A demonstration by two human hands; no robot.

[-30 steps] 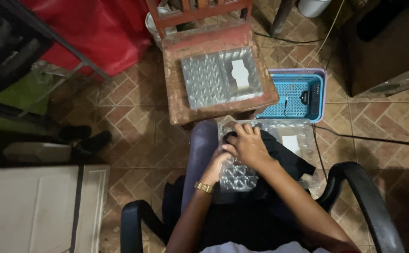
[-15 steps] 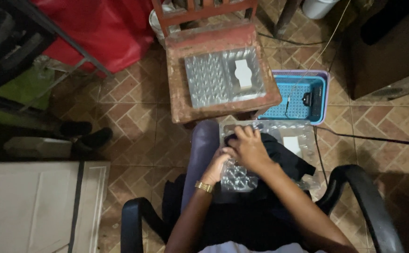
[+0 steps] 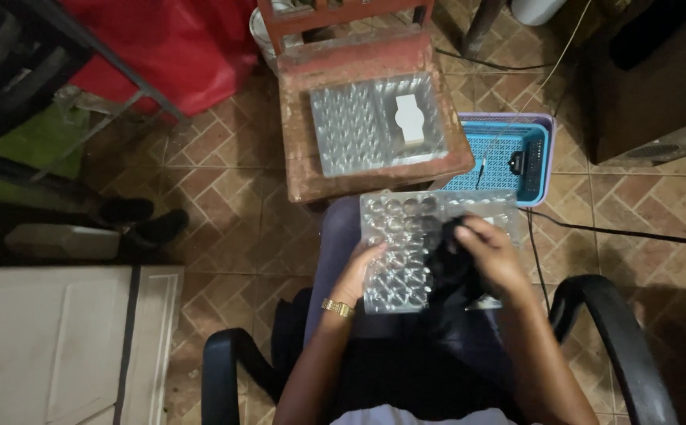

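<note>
Clear plastic tray (image 3: 406,252): dimpled with rows of round pockets, lying across the lap of the seated person; taken as landmark.

Left hand (image 3: 361,271): at the tray's left edge, fingers curled around the rim, steadying it. Gold bracelet (image 3: 337,308) on the wrist.

Right hand (image 3: 494,256): on the tray's right half, fingers closed on a dark cloth (image 3: 453,264) pressed onto the pockets. By judgement, wiping is part done: the left pockets lie bare, the right ones are covered.

Second tray (image 3: 374,124): just beyond the lap tray, resting on a worn wooden chair (image 3: 304,169), with a small white block (image 3: 411,120) in it.

Blue basket (image 3: 508,161): on the floor beyond the tray's right end.

Black cable (image 3: 618,232): right of the tray.

Chair armrests (image 3: 618,315): flank the elbows.
</note>
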